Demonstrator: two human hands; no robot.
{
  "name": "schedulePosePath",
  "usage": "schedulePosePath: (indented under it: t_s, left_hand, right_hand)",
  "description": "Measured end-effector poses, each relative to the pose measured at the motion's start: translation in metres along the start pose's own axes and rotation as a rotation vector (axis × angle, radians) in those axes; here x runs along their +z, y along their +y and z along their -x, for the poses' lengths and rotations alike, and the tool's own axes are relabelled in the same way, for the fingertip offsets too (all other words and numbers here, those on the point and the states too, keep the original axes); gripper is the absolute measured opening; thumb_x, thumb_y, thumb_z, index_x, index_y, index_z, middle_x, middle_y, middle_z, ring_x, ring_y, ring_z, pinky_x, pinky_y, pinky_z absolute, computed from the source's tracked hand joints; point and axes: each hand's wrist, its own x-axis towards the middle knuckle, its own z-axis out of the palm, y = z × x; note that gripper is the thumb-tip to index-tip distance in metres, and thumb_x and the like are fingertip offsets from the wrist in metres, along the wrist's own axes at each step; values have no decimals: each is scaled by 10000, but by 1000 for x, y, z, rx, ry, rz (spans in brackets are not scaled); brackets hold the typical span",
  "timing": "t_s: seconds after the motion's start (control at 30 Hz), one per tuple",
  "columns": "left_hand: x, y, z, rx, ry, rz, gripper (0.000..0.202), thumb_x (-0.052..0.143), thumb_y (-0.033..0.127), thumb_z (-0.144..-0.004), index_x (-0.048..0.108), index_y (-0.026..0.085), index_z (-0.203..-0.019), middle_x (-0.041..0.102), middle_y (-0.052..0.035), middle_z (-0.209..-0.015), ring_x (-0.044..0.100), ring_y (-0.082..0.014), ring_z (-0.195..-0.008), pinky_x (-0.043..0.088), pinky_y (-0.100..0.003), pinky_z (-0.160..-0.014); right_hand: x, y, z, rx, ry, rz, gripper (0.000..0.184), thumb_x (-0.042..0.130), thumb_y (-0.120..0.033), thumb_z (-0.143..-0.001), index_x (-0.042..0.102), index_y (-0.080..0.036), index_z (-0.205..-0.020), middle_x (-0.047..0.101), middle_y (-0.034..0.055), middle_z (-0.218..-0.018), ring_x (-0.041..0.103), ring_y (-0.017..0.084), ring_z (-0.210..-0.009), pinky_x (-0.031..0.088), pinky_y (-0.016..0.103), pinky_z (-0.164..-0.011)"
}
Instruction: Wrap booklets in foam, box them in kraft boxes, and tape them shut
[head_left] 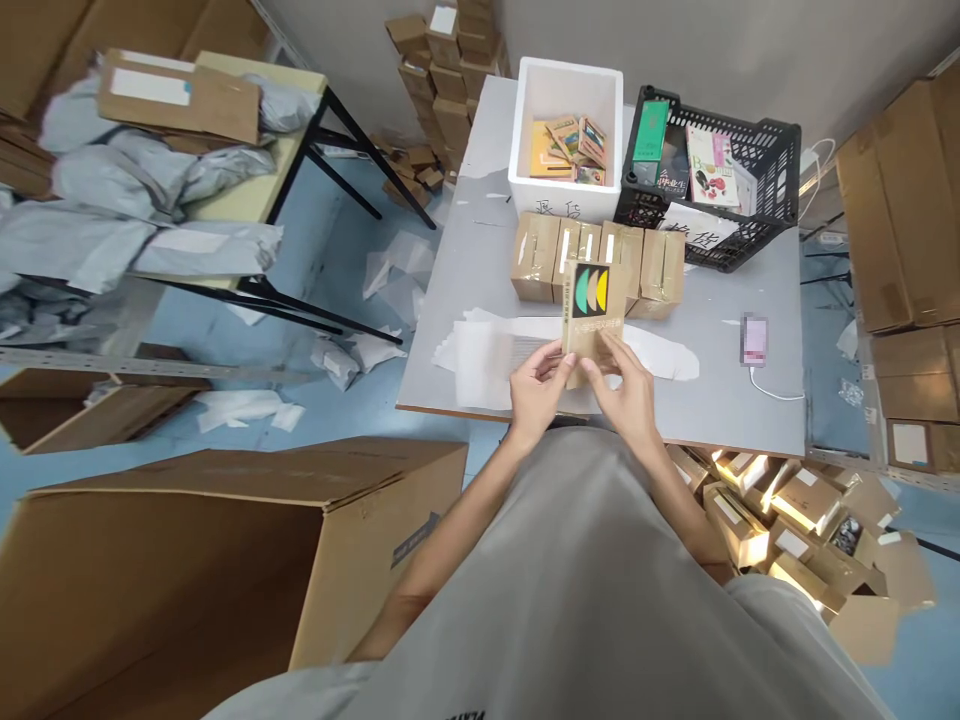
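In the head view, the left hand (536, 388) was closed to a narrow grip on the lower left of the book (591, 312), its thumb on the near side. The right hand (628, 390) was curled in at the lower right, thumb near the other thumb and fingers along the edge. Both hands held the book, tilted up, over the near edge of the grey worktop (739, 405); its cover showed a black panel with green, tan and yellow shapes.

A sheet of wrap (480, 365) lay just beside the left hand, and white paper (667, 352) lay beyond the right. A row of cartons (535, 258) stood behind the book, partly hidden by it, between the hands and a white foam box (525, 203) with books inside. Right of that box sat a black crate (784, 170), also holding books. A phone (754, 342) lay at the right, with a cable (776, 394) running from it. A big open box (397, 530) stood at the lower left, near the left forearm.
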Motion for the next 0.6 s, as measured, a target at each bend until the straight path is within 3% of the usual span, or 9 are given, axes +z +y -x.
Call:
schedulePosePath:
  t_s: [0.1,0.2,0.27,0.33,0.4,0.43,0.5,0.6]
  left_hand:
    - [10,10,18,229,-3,-201,342,780,531,-1035,888,240,-1178,868,-81,-1145,841,-222,-986,705,-348,-891]
    - [9,17,27,393,-86,-323,242,742,425,-1076,895,271,-1182,874,-61,-1151,842,-206,-989,698,-354,-970]
    - [1,18,24,387,-120,-353,286,767,455,-1064,875,270,-1252,860,-84,-1266,833,-241,-1134,678,-403,-1080]
    - [-14,17,12,290,-45,-354,479,826,565,-1006,823,261,-1377,773,-126,-1493,738,-306,-1394,624,-474,-1193]
    - [-30,15,-4,108,25,-273,707,866,695,-926,770,253,-1469,667,-157,-1643,615,-367,-1552,590,-519,-1233]
    - [-38,14,-11,-9,-20,-186,765,855,754,-905,771,242,-1467,676,-171,-1629,614,-390,-1551,598,-529,-1218]
    - [-50,14,-21,-240,-232,14,808,813,838,-885,816,205,-1389,770,-198,-1483,691,-419,-1459,636,-538,-1157]
    - [-55,20,-25,-391,-471,161,740,911,764,-828,861,187,-1288,851,-182,-1299,786,-402,-1305,660,-520,-1112]
  right_hand:
    - [9,-12,-3,99,32,-140,761,784,-701,-981,653,-274,-1597,747,134,-1501,775,311,-1238,727,420,-901]
    - [8,-14,-6,132,129,-180,591,739,-709,-1006,778,-240,-1364,820,104,-1270,785,271,-1095,700,350,-810]
    - [2,-13,-8,131,148,-232,516,692,-703,-1037,817,-230,-1202,840,89,-1146,779,253,-1033,681,329,-809]
    - [-5,-10,-9,133,131,-323,492,701,-694,-1037,823,-235,-1167,854,85,-1138,785,259,-1065,680,340,-882]
    - [-11,-6,-9,151,101,-427,491,753,-690,-1007,826,-242,-1193,864,90,-1184,796,281,-1131,679,377,-971]
    - [-13,-4,-9,168,85,-472,500,775,-693,-991,828,-243,-1203,867,94,-1202,801,293,-1154,677,401,-1008]
    - [-14,1,-9,211,61,-535,534,811,-711,-954,831,-243,-1210,874,97,-1210,811,310,-1165,675,440,-1052]
    - [-14,12,-11,274,51,-578,589,838,-737,-912,824,-239,-1224,879,100,-1229,815,327,-1184,678,473,-1076]
